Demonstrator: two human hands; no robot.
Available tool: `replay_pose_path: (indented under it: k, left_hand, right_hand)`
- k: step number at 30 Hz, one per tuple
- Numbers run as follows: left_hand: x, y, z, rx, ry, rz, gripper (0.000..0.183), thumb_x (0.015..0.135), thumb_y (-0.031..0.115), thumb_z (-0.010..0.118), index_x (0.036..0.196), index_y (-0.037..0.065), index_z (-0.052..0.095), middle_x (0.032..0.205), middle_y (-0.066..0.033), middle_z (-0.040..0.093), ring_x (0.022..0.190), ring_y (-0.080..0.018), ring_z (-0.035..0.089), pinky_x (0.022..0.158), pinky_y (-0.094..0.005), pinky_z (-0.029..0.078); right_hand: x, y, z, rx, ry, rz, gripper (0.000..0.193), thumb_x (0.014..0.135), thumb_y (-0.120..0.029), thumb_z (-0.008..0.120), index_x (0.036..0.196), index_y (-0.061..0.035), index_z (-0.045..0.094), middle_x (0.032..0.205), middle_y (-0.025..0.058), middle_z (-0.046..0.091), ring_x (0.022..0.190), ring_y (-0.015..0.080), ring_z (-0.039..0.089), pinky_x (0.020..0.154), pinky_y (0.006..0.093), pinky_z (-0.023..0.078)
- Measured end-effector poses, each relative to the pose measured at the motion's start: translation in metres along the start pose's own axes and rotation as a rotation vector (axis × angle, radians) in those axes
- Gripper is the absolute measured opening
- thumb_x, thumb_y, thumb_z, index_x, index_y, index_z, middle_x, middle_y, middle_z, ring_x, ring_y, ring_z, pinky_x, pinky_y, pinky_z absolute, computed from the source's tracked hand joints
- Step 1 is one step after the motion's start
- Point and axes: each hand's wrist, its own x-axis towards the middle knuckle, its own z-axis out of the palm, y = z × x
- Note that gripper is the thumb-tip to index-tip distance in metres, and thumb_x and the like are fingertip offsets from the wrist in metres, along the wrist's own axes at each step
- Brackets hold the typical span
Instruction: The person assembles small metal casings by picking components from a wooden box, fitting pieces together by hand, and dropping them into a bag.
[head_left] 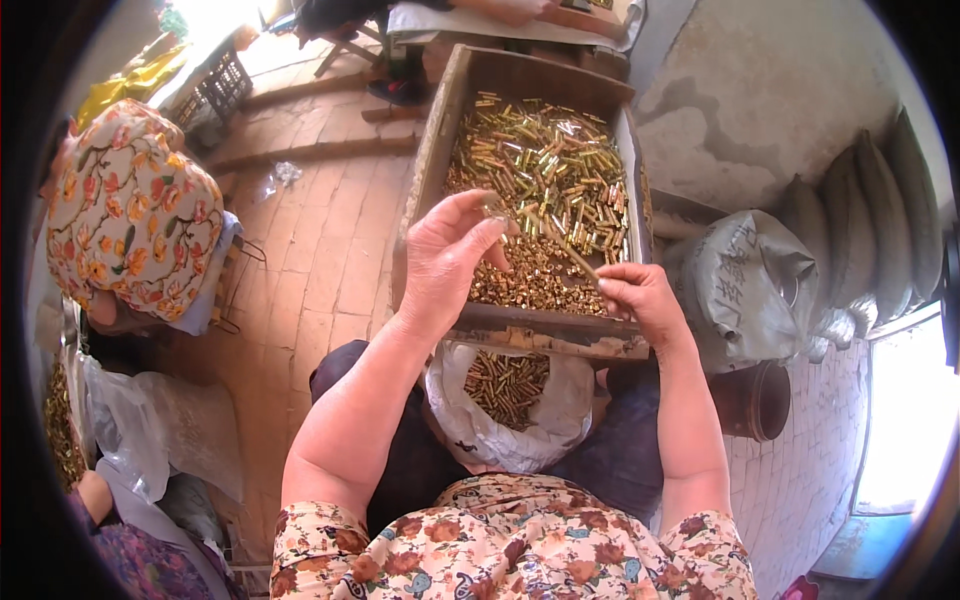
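Above a wooden tray (550, 341), my left hand (445, 250) has thumb and index finger closed together near its left side. Whatever lies between those fingertips is too small and shiny to make out. Pinched in my right hand (645, 300) is a thin brownish rod (580, 262), slanting up and left toward my left hand. Long gold-coloured metal tubes (560, 160) lie loose in the far part of the tray. Short brass pieces (540, 290) are heaped in its near part. Between my knees, an open white sack (450, 405) holds many slim brass pieces (507, 385).
A full grey-white sack (750, 290) stands right of the tray, with grey sacks (860, 230) along the wall and a dark brown bucket (755, 400) nearer. To the left sits a person in a floral top (135, 215); another person's arm (95, 495) shows at lower left.
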Motion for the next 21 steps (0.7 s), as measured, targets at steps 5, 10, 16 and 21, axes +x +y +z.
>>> replay_pose_path:
  k: [5, 10, 16, 21]
  left_hand:
    - [-0.019, -0.002, 0.011, 0.445, -0.335, -0.141, 0.018, 0.088, -0.001, 0.061, 0.106, 0.0, 0.062, 0.078, -0.0028, 0.064, 0.06, -0.0062, 0.057, 0.054, -0.0214, 0.049]
    - [-0.042, -0.024, 0.021, 0.822, -0.714, 0.095, 0.025, 0.08, 0.008, 0.069, 0.103, -0.001, 0.063, 0.079, -0.018, 0.066, 0.068, -0.0295, 0.066, 0.062, -0.0365, 0.051]
    - [-0.053, -0.039, 0.027, 1.015, -0.994, -0.014, 0.024, 0.083, 0.014, 0.062, 0.101, -0.001, 0.063, 0.086, -0.0216, 0.065, 0.084, -0.0394, 0.062, 0.078, -0.0466, 0.048]
    - [-0.04, -0.033, 0.027, 1.064, -1.004, 0.049, 0.018, 0.082, 0.014, 0.063, 0.093, 0.0, 0.064, 0.083, -0.0194, 0.064, 0.079, -0.0377, 0.063, 0.073, -0.0447, 0.05]
  right_hand:
    - [0.032, 0.001, 0.008, 0.025, 0.012, -0.054, 0.028, 0.085, -0.003, 0.062, 0.111, 0.0049, 0.063, 0.074, 0.0048, 0.064, 0.058, 0.0092, 0.056, 0.052, 0.0203, 0.044]
    - [0.078, -0.032, 0.043, -0.026, -0.003, -0.187, 0.039, 0.083, -0.003, 0.061, 0.122, 0.0034, 0.058, 0.093, 0.008, 0.066, 0.073, 0.0112, 0.061, 0.063, 0.022, 0.049]
    - [0.096, -0.054, 0.05, -0.26, -0.019, -0.458, 0.043, 0.084, -0.012, 0.065, 0.125, -0.0013, 0.059, 0.118, 0.0095, 0.065, 0.103, 0.0164, 0.061, 0.094, 0.0299, 0.045]
    - [0.097, 0.008, 0.011, -0.542, 0.107, -0.358, 0.029, 0.079, -0.006, 0.067, 0.108, 0.0002, 0.068, 0.103, 0.0104, 0.07, 0.094, 0.0159, 0.065, 0.088, 0.0289, 0.049]
